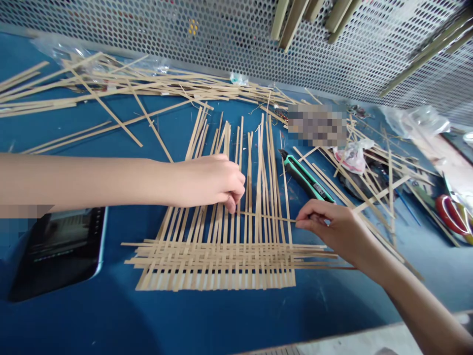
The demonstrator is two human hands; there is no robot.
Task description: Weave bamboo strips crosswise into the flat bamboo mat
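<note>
Partly woven bamboo mat (218, 256), flat on blue surface (111, 320). Right hand (332, 229) pinching thin bamboo strip (266, 217), threaded through mat's upright strips. Left hand (207, 182) curled over those strips, grip unclear. Green utility knife (305, 177) lay just beside.

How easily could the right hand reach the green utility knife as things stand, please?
Probably easily: the right hand lies beside the green utility knife with nothing between them, though it pinches a thin bamboo strip.
</note>
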